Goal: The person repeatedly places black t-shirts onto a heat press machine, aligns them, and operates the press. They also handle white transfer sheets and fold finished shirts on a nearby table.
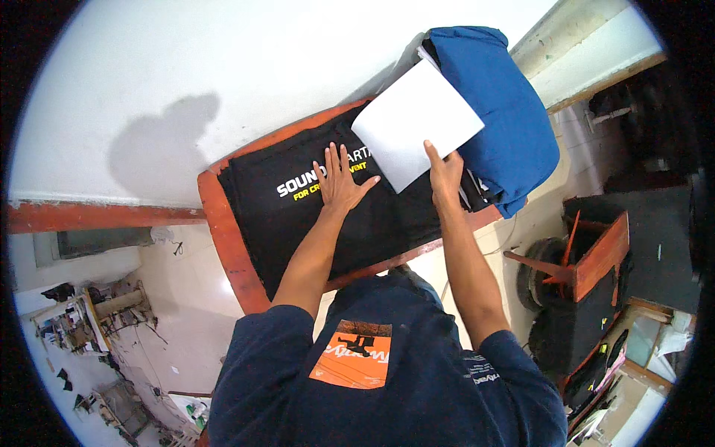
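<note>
A black printed fabric piece (368, 223) lies spread on a red-edged table (223, 240), bearing white and yellow lettering. My left hand (339, 181) rests flat on it, fingers spread across the print. My right hand (445, 170) grips the lower right edge of a white sheet (416, 120), thumb on top. The sheet lies over the right part of the black fabric, and its lower left edge curls slightly. Just right of the sheet sits a pile of folded blue fabric (497, 112), with black and white layers showing at its edge.
A white wall (223, 67) borders the table's far side. To the right on the floor stand a reddish wooden frame (603, 257) and dark panels (659, 246). Cluttered shelving (120, 307) is at the lower left. A cable (177, 247) lies on the tiled floor.
</note>
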Action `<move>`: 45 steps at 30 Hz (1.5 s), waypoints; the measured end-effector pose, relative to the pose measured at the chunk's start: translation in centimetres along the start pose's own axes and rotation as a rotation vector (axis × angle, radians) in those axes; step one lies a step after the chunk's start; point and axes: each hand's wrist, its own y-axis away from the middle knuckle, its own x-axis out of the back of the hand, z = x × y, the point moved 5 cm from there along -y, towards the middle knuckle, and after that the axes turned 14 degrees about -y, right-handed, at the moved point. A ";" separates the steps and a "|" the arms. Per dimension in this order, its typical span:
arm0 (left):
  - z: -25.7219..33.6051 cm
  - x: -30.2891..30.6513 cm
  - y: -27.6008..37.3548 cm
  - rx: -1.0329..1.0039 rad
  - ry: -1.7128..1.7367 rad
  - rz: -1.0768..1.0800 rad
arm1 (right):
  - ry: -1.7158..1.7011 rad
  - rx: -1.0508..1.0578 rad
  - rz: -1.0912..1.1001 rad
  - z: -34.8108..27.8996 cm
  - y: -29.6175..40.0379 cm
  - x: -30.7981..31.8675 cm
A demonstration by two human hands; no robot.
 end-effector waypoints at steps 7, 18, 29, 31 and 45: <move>-1.0 -1.3 0.5 -0.012 -0.034 -0.091 | 0.160 0.408 0.175 -6.9 -2.2 0.8; 1.7 4.3 -8.4 -0.244 0.394 0.390 | -0.238 0.625 0.701 -16.4 6.8 18.9; 9.4 3.2 -18.6 -1.130 -0.561 -0.169 | 0.150 0.338 1.067 -12.0 21.6 29.7; 10.1 5.0 -18.3 -1.097 -0.394 -0.086 | 0.151 0.372 1.031 -12.7 21.9 30.1; 8.4 6.1 -10.1 -0.498 0.320 0.280 | -0.875 0.247 0.231 -15.6 -1.9 18.9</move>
